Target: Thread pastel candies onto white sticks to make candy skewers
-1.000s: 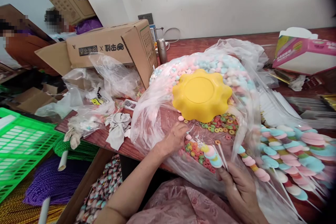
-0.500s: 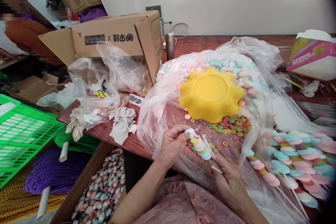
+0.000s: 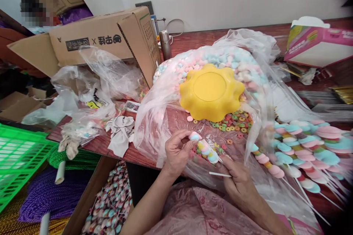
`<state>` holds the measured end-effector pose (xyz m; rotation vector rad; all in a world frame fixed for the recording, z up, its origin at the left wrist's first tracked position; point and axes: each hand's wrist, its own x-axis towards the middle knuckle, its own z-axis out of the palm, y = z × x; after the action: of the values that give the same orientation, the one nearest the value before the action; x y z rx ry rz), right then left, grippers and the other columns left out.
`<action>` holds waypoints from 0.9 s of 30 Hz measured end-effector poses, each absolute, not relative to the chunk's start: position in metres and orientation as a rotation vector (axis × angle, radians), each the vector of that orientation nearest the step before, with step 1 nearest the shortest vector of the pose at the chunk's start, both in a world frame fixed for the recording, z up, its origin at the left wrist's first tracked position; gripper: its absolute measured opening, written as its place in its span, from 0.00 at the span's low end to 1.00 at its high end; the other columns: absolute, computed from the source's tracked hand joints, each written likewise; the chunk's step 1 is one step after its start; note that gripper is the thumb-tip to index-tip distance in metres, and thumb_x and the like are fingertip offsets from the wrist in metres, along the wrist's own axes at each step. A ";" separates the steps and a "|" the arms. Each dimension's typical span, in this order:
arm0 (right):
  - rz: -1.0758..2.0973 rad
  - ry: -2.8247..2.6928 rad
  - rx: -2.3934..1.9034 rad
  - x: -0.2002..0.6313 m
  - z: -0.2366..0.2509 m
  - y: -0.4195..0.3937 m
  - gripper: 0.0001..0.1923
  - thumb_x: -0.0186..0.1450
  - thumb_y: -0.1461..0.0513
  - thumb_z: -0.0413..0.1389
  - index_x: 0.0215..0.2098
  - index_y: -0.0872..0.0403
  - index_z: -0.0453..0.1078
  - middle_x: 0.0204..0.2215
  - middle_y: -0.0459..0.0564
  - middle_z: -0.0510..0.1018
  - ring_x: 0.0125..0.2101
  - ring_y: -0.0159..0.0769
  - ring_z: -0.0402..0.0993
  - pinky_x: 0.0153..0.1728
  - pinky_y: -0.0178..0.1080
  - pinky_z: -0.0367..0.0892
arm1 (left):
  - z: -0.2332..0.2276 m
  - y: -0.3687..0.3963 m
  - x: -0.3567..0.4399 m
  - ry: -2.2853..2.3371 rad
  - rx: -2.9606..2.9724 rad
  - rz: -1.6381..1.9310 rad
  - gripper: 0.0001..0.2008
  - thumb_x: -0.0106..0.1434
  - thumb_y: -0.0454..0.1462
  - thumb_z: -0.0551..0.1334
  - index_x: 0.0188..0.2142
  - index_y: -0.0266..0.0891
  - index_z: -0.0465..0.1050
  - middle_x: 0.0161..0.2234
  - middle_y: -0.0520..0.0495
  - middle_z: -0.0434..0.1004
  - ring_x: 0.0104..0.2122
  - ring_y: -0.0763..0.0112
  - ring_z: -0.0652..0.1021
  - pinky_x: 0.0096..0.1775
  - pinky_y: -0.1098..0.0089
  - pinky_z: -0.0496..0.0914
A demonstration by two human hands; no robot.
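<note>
1. Reddish table (image 3: pixel 197 40) runs along a pale wall (image 3: pixel 220 0).
2. Far left: green basket (image 3: pixel 22 154), purple cord bundle (image 3: pixel 52 191) below it.
3. Open carton (image 3: pixel 102 36) on the table; clear bags (image 3: pixel 110 73) in front, grey cloth (image 3: pixel 120 132) nearer the edge.
4. Left hand (image 3: pixel 178 152): thumb and fingertips pinching a pink-blue marshmallow (image 3: pixel 194 136) just beside the skewer's upper end.
5. Marshmallow skewer (image 3: pixel 207 152): tilted, between the hands, above the plastic sheet.
6. Yellow scalloped dish (image 3: pixel 211 91) beyond the hands; ring candies (image 3: pixel 234 123) at its near edge.
7. Right hand (image 3: pixel 237 176): fingers curled round the skewer's stick end; spare white stick (image 3: pixel 219 174) juts leftward.
8. Right: loaded skewers (image 3: pixel 309 150) piled up, pink box (image 3: pixel 320 44) behind.
</note>
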<state>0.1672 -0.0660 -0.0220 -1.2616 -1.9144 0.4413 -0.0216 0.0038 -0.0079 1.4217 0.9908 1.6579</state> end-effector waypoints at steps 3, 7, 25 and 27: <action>0.498 -1.935 -1.300 0.170 -0.027 -0.069 0.10 0.70 0.68 0.48 0.42 0.52 0.69 0.23 0.42 0.75 0.21 0.31 0.71 0.24 0.33 0.62 | -0.005 0.001 -0.026 0.995 1.825 1.675 0.13 0.59 0.28 0.68 0.43 0.42 0.80 0.37 0.47 0.84 0.37 0.70 0.82 0.41 0.71 0.78; 0.541 -1.926 -1.329 0.168 -0.025 -0.069 0.09 0.70 0.67 0.47 0.36 0.52 0.68 0.20 0.42 0.72 0.20 0.31 0.69 0.23 0.35 0.59 | -0.002 -0.006 -0.031 0.983 2.143 1.617 0.14 0.62 0.26 0.63 0.45 0.41 0.79 0.39 0.43 0.84 0.39 0.66 0.83 0.42 0.67 0.79; 0.692 -1.785 -1.382 0.160 -0.016 -0.067 0.11 0.70 0.64 0.47 0.32 0.52 0.69 0.22 0.44 0.73 0.22 0.32 0.69 0.26 0.36 0.61 | -0.010 -0.025 -0.023 1.004 2.331 1.591 0.22 0.62 0.24 0.59 0.50 0.44 0.78 0.46 0.40 0.82 0.48 0.60 0.82 0.51 0.60 0.77; 0.735 -1.742 -1.345 0.156 -0.014 -0.068 0.11 0.71 0.63 0.47 0.33 0.52 0.68 0.22 0.43 0.72 0.22 0.31 0.67 0.25 0.34 0.60 | -0.010 -0.025 -0.022 1.048 2.281 1.552 0.20 0.62 0.24 0.59 0.48 0.43 0.79 0.48 0.39 0.81 0.50 0.60 0.81 0.51 0.61 0.77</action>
<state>0.1560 -0.0678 -0.0143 -1.3451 -1.7423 0.7353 -0.0220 -0.0254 -0.0095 2.2814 1.0485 1.5523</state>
